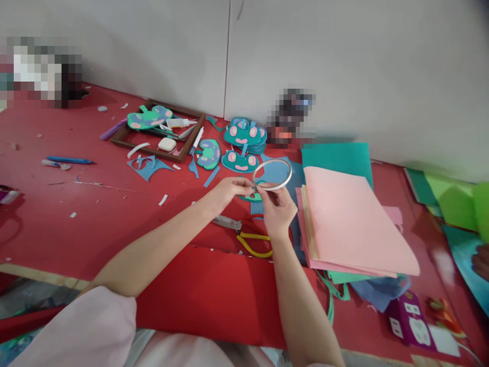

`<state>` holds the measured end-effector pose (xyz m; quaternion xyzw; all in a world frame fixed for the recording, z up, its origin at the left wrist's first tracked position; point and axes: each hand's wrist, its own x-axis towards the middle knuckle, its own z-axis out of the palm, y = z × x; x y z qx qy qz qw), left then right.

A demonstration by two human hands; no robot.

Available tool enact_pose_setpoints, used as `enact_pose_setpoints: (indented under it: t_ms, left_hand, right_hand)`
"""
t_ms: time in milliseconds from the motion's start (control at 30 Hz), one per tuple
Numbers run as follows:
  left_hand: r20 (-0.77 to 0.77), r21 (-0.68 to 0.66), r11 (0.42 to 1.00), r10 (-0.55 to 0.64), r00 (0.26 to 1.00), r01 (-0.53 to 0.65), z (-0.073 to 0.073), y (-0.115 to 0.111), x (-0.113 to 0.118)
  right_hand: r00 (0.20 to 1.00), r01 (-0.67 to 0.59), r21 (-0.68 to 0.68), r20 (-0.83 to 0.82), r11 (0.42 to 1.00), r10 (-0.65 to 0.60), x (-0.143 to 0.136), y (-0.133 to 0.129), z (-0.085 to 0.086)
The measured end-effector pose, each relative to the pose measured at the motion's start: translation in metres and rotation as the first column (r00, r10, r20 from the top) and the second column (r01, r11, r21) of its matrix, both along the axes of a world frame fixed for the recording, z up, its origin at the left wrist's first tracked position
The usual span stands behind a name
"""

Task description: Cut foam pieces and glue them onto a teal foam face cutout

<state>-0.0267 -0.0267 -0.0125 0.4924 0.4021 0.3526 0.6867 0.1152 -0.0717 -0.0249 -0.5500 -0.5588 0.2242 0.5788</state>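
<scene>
Both hands meet over the middle of the red table. My right hand is closed on the near edge of a white ring, which looks like a roll of tape. My left hand pinches at the ring's left end, its fingertips close to those of my right hand; what lies between them is too small to make out. Under the hands is a green foam piece. Just beyond lies a teal frog-like face. Scissors with yellow handles rest below the hands.
A wooden frame holding glue and pens stands at the back left. Stacked teal faces sit behind the hands. Pink sheets lie right, a purple box lower right. Another person's hand shows at the right edge.
</scene>
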Motion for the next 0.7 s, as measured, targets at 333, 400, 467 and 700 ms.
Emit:
enact_pose_setpoints:
  t_ms: [333, 400, 467, 700]
  left_hand:
    - [0.084, -0.056, 0.998, -0.013, 0.996, 0.018, 0.006, 0.001, -0.001]
    - [0.153, -0.106, 0.994, -0.005, 0.988, 0.022, 0.005, 0.000, 0.000]
    - [0.197, -0.144, 0.989, 0.003, 0.980, 0.026, 0.003, 0.000, 0.001]
    - [0.242, -0.180, 0.983, 0.002, 0.970, 0.043, 0.003, 0.001, 0.001]
  right_hand:
    - [0.886, -0.042, -0.082, -0.464, 0.996, -0.001, -0.014, 0.006, -0.009]
    - [0.847, -0.046, -0.100, -0.531, 0.994, -0.014, -0.016, 0.006, -0.011]
    - [0.822, -0.048, -0.127, -0.569, 0.991, -0.034, -0.018, 0.007, -0.012]
    - [0.780, -0.086, -0.135, -0.625, 0.987, -0.017, -0.018, 0.008, -0.009]
